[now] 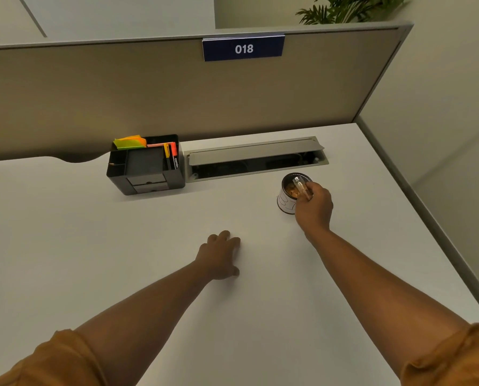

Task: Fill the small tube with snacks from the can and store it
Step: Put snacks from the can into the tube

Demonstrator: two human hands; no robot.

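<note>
A small white can (284,200) stands open on the white desk (121,246) at the right, with orange-brown snacks (290,189) showing inside. My right hand (314,207) holds a small clear tube (300,185) tilted over the can's mouth, its far end reaching across the rim. Snack pieces show through the tube's wall. My left hand (220,256) rests palm down on the desk, left of and nearer than the can, fingers slightly spread, holding nothing.
A black desk organiser (146,167) with sticky notes and pens stands at the back. A grey cable tray (256,158) with its lid up lies right of it, just behind the can. A partition wall closes the back; the desk's right edge runs near the can.
</note>
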